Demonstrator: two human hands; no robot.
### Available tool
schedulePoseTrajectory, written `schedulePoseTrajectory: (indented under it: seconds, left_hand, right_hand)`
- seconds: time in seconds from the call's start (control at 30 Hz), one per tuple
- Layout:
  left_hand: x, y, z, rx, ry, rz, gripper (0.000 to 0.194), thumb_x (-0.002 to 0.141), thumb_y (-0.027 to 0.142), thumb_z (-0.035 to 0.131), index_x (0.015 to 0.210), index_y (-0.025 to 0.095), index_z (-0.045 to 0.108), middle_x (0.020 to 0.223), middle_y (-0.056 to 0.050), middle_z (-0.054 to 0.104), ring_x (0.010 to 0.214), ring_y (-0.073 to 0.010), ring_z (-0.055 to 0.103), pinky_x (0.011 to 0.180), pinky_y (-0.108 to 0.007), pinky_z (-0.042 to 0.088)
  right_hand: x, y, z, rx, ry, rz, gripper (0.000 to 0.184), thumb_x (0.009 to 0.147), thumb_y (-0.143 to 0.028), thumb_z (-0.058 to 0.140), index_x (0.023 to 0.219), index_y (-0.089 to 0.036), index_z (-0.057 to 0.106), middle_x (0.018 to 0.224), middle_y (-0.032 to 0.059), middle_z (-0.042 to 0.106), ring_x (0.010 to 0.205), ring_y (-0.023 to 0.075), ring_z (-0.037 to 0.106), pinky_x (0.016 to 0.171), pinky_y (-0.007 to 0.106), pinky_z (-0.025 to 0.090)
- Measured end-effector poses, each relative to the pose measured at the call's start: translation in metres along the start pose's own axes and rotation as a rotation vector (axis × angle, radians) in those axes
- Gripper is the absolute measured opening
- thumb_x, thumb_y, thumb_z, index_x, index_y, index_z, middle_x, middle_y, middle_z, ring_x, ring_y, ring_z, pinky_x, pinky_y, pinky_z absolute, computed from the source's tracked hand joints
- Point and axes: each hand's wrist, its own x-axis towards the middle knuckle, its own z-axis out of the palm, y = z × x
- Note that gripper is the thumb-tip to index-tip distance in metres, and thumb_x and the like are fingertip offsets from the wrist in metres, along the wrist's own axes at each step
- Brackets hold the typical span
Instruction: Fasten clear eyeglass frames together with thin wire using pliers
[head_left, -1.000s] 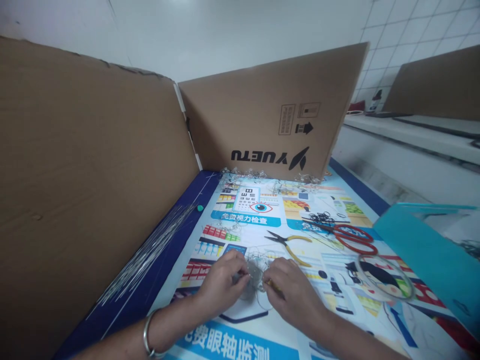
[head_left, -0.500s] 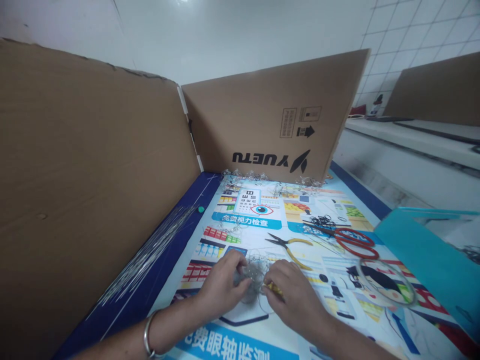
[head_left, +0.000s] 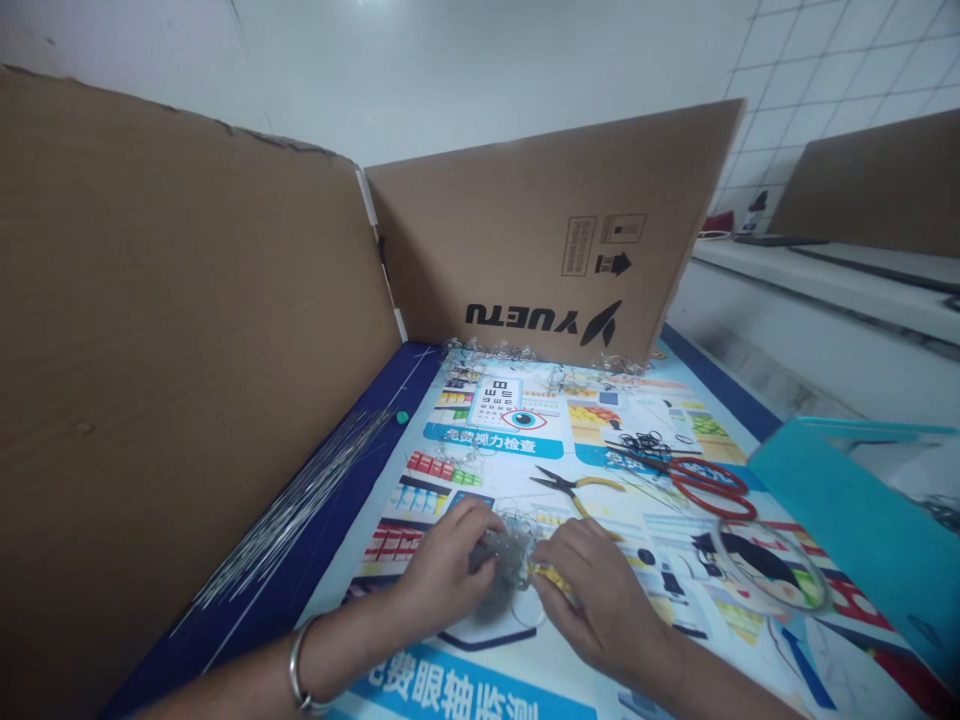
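A tangled bundle of thin grey wire with clear beads [head_left: 511, 556] is pinched between the thumb and fingers of my left hand [head_left: 448, 565], just above the printed mat. Close on its right, my right hand [head_left: 596, 590] is closed, its fingertips at the bundle's edge. Something small and yellow [head_left: 555, 577] shows between those fingers, mostly hidden, so its kind is unclear. Loose wire loops stick out of the bundle toward the right hand. Yellow-handled pliers [head_left: 574, 484] lie just beyond both hands. Red-handled scissors [head_left: 705, 480] rest farther right.
Many thin straight wires [head_left: 300, 505] lie along the left, by a cardboard panel [head_left: 180, 330]. Another cardboard panel [head_left: 525, 250] stands at the back, with beaded wire pieces [head_left: 495, 348] along its foot. Black loops [head_left: 646, 443], a clear ring [head_left: 772, 565] and a turquoise box [head_left: 847, 510] are at right.
My fingers have shifted slightly around the wire bundle, and the right hand has moved a little to the right. The bundle has turned slightly; the tools lie unmoved.
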Motion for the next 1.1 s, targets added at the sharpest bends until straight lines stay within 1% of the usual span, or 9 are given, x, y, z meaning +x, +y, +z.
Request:
schedulePoseTrajectory:
  seconds: [0.1,0.2,0.3,0.37,0.53,0.67,0.77,0.97,1.1]
  left_hand:
    - [0.0,0.0,0.0,-0.003,-0.002,-0.006,0.037,0.065,-0.001,0.051,0.094,0.02,0.054,0.091,-0.003,0.053,0.083,-0.0169,0.051,0.073,-0.027,0.042]
    - [0.0,0.001,-0.001,-0.014,0.005,-0.001,0.037,0.065,-0.001,0.05,0.094,0.02,0.054,0.094,-0.004,0.053,0.087,-0.0177,0.051,0.076,-0.028,0.043]
    - [0.001,0.002,0.0,-0.033,0.016,0.017,0.037,0.066,-0.002,0.05,0.095,0.02,0.055,0.096,-0.004,0.053,0.09,-0.0178,0.052,0.077,-0.028,0.043]
    - [0.002,0.003,0.0,-0.05,0.018,0.036,0.037,0.066,-0.002,0.049,0.095,0.02,0.056,0.096,-0.004,0.052,0.09,-0.0174,0.052,0.077,-0.028,0.043]
    - [0.006,0.003,0.003,-0.071,0.025,0.085,0.03,0.068,-0.004,0.047,0.085,0.018,0.056,0.09,-0.003,0.051,0.086,-0.0158,0.052,0.075,-0.026,0.043]
    - [0.008,0.004,0.003,-0.067,0.019,0.097,0.024,0.073,-0.003,0.045,0.081,0.018,0.055,0.087,-0.003,0.051,0.084,-0.015,0.052,0.072,-0.025,0.043]
    - [0.007,0.004,0.002,-0.061,0.015,0.097,0.021,0.076,-0.001,0.046,0.08,0.018,0.055,0.086,-0.003,0.051,0.083,-0.0152,0.052,0.072,-0.025,0.043]
    - [0.006,0.003,0.003,-0.026,-0.01,0.135,0.018,0.078,0.002,0.047,0.081,0.018,0.055,0.087,-0.003,0.051,0.083,-0.0146,0.051,0.073,-0.024,0.042]
    - [0.006,0.001,0.003,-0.006,-0.007,0.141,0.02,0.078,0.001,0.046,0.083,0.018,0.055,0.087,-0.003,0.051,0.083,-0.0144,0.052,0.074,-0.024,0.042]
  right_hand:
    - [-0.001,0.001,0.002,-0.021,0.042,-0.009,0.011,0.085,-0.013,0.045,0.091,-0.018,0.052,0.077,0.0046,0.053,0.072,0.0189,0.047,0.066,0.035,0.035]
    - [-0.001,0.004,0.008,-0.053,0.052,0.023,0.017,0.084,-0.01,0.044,0.097,-0.018,0.051,0.08,0.0055,0.055,0.076,0.02,0.049,0.068,0.036,0.038]
    - [0.0,0.007,0.013,-0.068,0.033,0.072,0.025,0.081,-0.011,0.047,0.105,-0.018,0.052,0.089,0.008,0.056,0.084,0.0224,0.051,0.073,0.038,0.04]
    - [0.002,0.009,0.016,-0.05,0.022,0.088,0.026,0.08,-0.01,0.048,0.105,-0.018,0.053,0.089,0.0078,0.056,0.084,0.0224,0.051,0.072,0.038,0.04]
    - [0.009,0.011,0.021,-0.004,0.015,0.092,0.017,0.082,-0.01,0.049,0.094,-0.019,0.057,0.083,0.0054,0.055,0.079,0.0197,0.05,0.069,0.034,0.04]
    - [0.015,0.013,0.022,0.002,-0.041,0.138,0.013,0.081,-0.009,0.051,0.082,-0.02,0.059,0.081,0.0032,0.054,0.077,0.0173,0.05,0.068,0.031,0.04]
    - [0.02,0.015,0.021,-0.02,-0.097,0.157,0.011,0.076,-0.01,0.058,0.074,-0.021,0.06,0.078,0.0015,0.054,0.076,0.0166,0.05,0.067,0.03,0.039]
    - [0.029,0.017,0.02,-0.074,-0.172,0.175,0.016,0.067,-0.011,0.064,0.056,-0.02,0.058,0.064,0.0015,0.053,0.071,0.019,0.048,0.064,0.031,0.035]
    - [0.029,0.017,0.021,-0.061,-0.164,0.205,0.019,0.067,-0.009,0.063,0.053,-0.019,0.056,0.061,0.001,0.053,0.069,0.0183,0.047,0.063,0.031,0.035]
